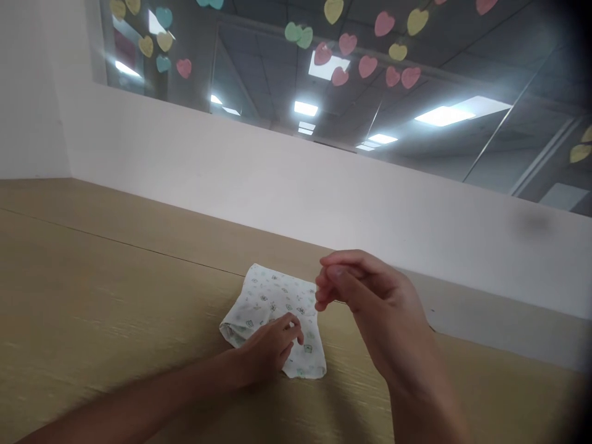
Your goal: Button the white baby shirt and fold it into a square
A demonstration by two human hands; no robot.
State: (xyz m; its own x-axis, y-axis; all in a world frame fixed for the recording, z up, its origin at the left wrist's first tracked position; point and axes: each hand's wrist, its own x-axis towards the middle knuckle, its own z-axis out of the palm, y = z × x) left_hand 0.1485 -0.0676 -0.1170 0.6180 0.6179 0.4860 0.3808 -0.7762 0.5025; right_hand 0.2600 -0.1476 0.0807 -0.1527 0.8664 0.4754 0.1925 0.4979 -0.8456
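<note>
A white folded cloth item (272,290) with small printed motifs lies on the wooden surface. Its left end shows a rolled, layered fold, and I cannot tell what kind of cloth piece it is. My left hand (272,345) rests over its lower part, fingers loosely bent and slightly apart, with no fabric pinched between them. Raised above the surface, just right of the cloth, is my right hand (370,290). Its fingers are curled together with the thumb against them, and nothing shows in them.
The wooden surface (115,296) has a thin seam running across it. Behind it stands a low white wall (259,172) with a glass window (259,74) above. Heart-shaped paper notes (348,44) in several colours stick to the glass.
</note>
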